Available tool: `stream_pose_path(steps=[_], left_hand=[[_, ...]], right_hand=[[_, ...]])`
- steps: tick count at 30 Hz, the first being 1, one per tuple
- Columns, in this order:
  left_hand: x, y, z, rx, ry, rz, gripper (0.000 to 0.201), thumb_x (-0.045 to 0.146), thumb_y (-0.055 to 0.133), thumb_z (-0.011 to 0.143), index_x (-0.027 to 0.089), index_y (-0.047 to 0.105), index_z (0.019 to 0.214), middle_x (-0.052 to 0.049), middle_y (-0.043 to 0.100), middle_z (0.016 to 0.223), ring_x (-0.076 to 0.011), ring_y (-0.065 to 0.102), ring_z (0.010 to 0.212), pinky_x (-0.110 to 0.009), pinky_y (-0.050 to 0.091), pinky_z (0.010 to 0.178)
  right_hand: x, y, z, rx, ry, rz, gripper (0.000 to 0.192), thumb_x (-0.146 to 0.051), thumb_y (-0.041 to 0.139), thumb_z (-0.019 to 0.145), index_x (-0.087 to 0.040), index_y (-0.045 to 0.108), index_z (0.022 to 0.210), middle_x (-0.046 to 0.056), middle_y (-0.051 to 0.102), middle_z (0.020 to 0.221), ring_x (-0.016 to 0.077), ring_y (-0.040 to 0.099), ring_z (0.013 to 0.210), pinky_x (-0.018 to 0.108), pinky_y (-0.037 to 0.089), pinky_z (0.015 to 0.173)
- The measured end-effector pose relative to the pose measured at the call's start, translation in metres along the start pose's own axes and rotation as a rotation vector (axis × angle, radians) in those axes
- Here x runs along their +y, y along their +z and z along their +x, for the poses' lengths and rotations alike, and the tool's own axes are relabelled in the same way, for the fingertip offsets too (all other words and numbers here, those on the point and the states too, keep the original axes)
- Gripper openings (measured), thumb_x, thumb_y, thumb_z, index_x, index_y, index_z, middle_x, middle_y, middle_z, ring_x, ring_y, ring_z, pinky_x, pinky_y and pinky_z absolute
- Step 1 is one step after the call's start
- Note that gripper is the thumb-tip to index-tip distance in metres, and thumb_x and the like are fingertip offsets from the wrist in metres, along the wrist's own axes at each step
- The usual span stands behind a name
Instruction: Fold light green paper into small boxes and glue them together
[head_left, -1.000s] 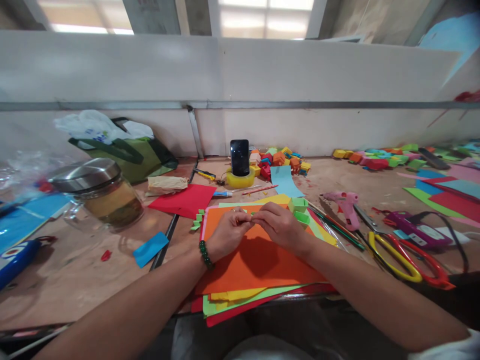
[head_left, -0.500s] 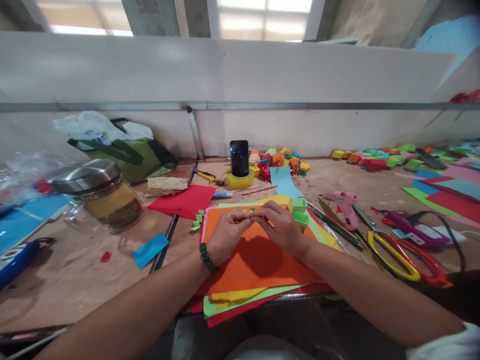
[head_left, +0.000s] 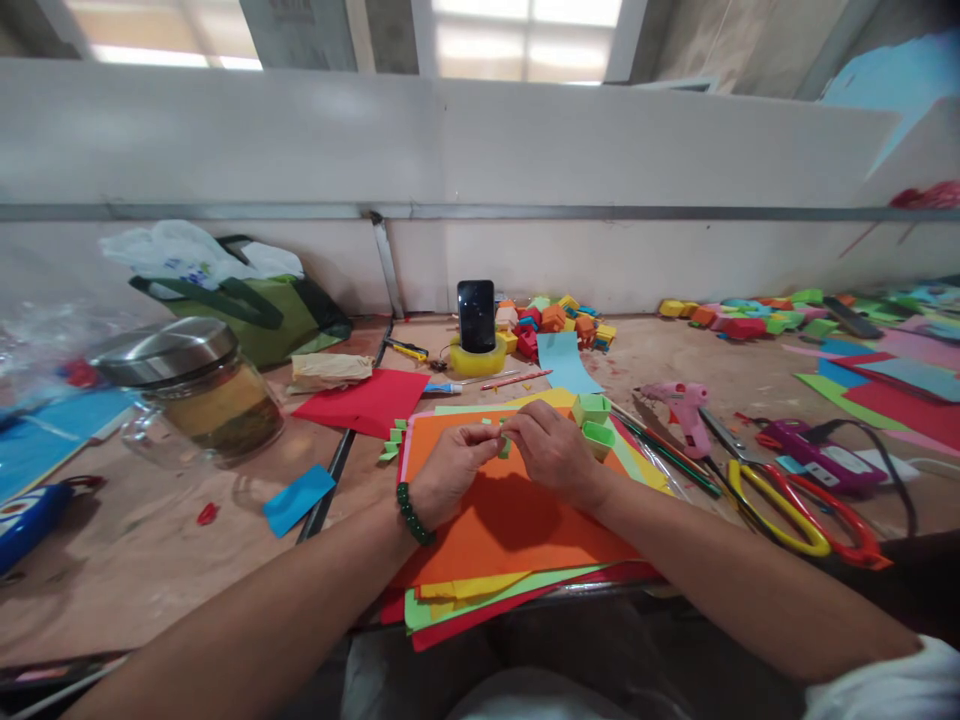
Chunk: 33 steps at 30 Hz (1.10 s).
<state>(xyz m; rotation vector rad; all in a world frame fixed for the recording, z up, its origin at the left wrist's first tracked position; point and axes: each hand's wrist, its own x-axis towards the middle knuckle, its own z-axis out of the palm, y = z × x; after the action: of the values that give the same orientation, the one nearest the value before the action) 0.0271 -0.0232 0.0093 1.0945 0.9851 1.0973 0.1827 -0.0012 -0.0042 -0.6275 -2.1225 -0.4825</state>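
Note:
My left hand (head_left: 457, 465), with a dark green bead bracelet (head_left: 414, 515) at its wrist, pinches a small light green paper piece (head_left: 505, 447). My right hand (head_left: 553, 450) grips the same piece from the other side, fingertips almost meeting the left ones. Both hands are over an orange sheet (head_left: 517, 540), top of a stack of coloured paper. Beside my right hand stand two light green folded paper boxes (head_left: 598, 438). Left of the stack lies a zigzag-folded green paper strip (head_left: 393, 440). Fingers partly hide the held piece.
At right lie a pink glue gun (head_left: 684, 410), scissors with yellow and red handles (head_left: 817, 540) and a purple device (head_left: 825, 460). A glass jar of tea (head_left: 217, 410) stands left. A phone (head_left: 475, 315) leans in a tape roll (head_left: 478, 360) before several coloured paper boxes (head_left: 555, 318).
More of the green paper piece now shows below my fingertips. My right fingers have bent inward slightly, and the whole view has shifted a little.

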Motion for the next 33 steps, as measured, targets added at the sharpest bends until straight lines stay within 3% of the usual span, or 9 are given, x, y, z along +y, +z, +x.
stream_pose_path(steps=[9,13,18,22,30,33], left_hand=[[-0.003,-0.001,0.003,-0.006,0.011,0.045,0.03,0.038,0.083,0.051,0.014,0.075,0.068,-0.002,0.066,0.069,-0.0127,0.05,0.069,-0.024,0.037,0.067],[-0.004,0.0,0.002,-0.019,-0.019,0.031,0.029,0.038,0.082,0.052,0.015,0.073,0.064,0.0,0.062,0.064,-0.011,0.047,0.065,-0.024,0.036,0.063],[-0.003,-0.001,0.002,0.024,0.001,0.044,0.03,0.04,0.08,0.051,0.015,0.071,0.064,0.003,0.054,0.058,-0.0085,0.04,0.058,-0.023,0.032,0.057],[-0.003,-0.004,0.003,0.013,0.0,0.036,0.036,0.043,0.077,0.056,0.014,0.074,0.078,0.004,0.05,0.059,-0.0077,0.036,0.055,-0.022,0.028,0.052],[-0.004,-0.003,0.004,0.01,0.08,0.066,0.029,0.041,0.079,0.055,0.015,0.073,0.066,-0.001,0.06,0.065,-0.0114,0.046,0.065,-0.024,0.035,0.062],[-0.004,-0.003,0.004,0.009,0.077,0.081,0.031,0.044,0.078,0.055,0.015,0.073,0.067,0.0,0.058,0.063,-0.0109,0.044,0.063,-0.024,0.034,0.061]], right_hand=[[0.003,-0.003,0.001,-0.009,0.01,0.023,0.018,-0.012,0.041,0.095,-0.018,0.052,0.081,0.006,0.057,0.074,0.0188,0.052,0.072,0.029,0.044,0.064],[0.003,-0.002,0.0,-0.04,0.004,0.034,0.02,-0.011,0.039,0.094,-0.018,0.053,0.081,0.006,0.056,0.074,0.019,0.051,0.07,0.029,0.045,0.063],[0.007,0.003,-0.005,-0.069,0.169,0.293,0.014,-0.018,0.044,0.096,-0.018,0.057,0.091,0.005,0.058,0.082,0.0159,0.058,0.076,0.027,0.05,0.067],[0.01,0.005,-0.006,0.023,0.273,0.403,0.003,-0.022,0.055,0.092,-0.02,0.056,0.094,0.003,0.059,0.084,0.0141,0.058,0.071,0.027,0.051,0.063],[0.011,-0.001,-0.001,0.08,0.212,0.394,0.004,-0.019,0.061,0.088,-0.02,0.062,0.084,0.002,0.059,0.077,0.0132,0.059,0.07,0.025,0.051,0.06],[0.011,0.0,-0.002,0.081,0.204,0.393,0.006,-0.018,0.06,0.089,-0.021,0.063,0.085,0.001,0.059,0.076,0.0131,0.059,0.069,0.025,0.051,0.061]])
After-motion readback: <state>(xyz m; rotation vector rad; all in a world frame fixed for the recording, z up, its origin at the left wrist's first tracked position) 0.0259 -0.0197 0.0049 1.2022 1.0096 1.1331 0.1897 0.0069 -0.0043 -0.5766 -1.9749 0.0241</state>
